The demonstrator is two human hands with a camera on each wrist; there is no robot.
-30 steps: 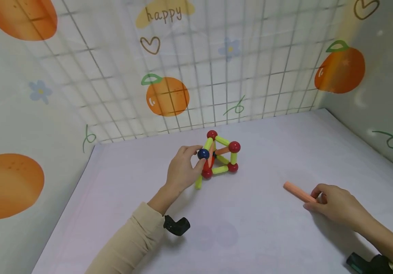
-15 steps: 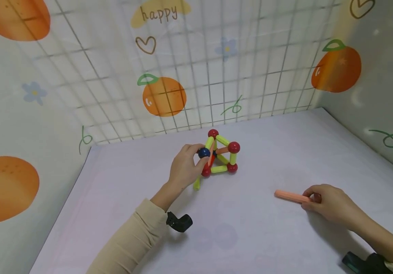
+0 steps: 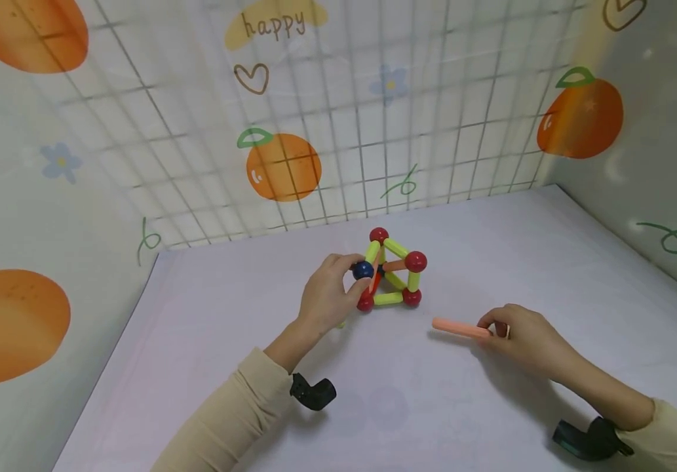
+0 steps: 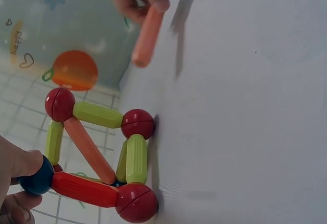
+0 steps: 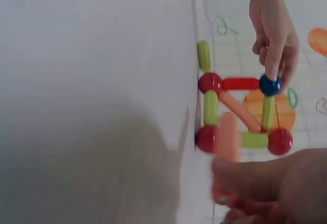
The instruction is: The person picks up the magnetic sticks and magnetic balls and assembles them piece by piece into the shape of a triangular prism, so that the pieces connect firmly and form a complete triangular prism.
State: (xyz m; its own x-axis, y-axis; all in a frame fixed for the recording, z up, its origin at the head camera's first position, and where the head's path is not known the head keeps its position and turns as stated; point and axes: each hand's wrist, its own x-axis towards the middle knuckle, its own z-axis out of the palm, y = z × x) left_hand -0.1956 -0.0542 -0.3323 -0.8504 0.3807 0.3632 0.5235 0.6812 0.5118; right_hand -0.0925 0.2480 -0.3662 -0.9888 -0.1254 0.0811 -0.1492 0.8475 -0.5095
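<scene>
A frame of rods and balls (image 3: 388, 299) stands on the table, with red and blue balls joined by yellow-green, orange and red rods. At its upper left corner my left hand (image 3: 329, 295) pinches a dark blue ball (image 3: 363, 270) between thumb and fingers. In the left wrist view, a red rod (image 4: 84, 189) runs from that blue ball (image 4: 38, 179) down to a red ball (image 4: 137, 203). My right hand (image 3: 529, 337) pinches one end of a loose orange rod (image 3: 459, 327). Its free end points left toward the frame, apart from it.
A yellow-green rod (image 5: 204, 56) lies by the frame's lower corner, mostly hidden behind my left hand in the head view. The white tabletop (image 3: 196, 354) meets a printed sheet (image 3: 462, 98) over a wire grid (image 3: 338, 151) at the back.
My right hand has carried the orange rod left toward the frame, turning it closer to level. My left hand and the frame have shifted slightly to the right.
</scene>
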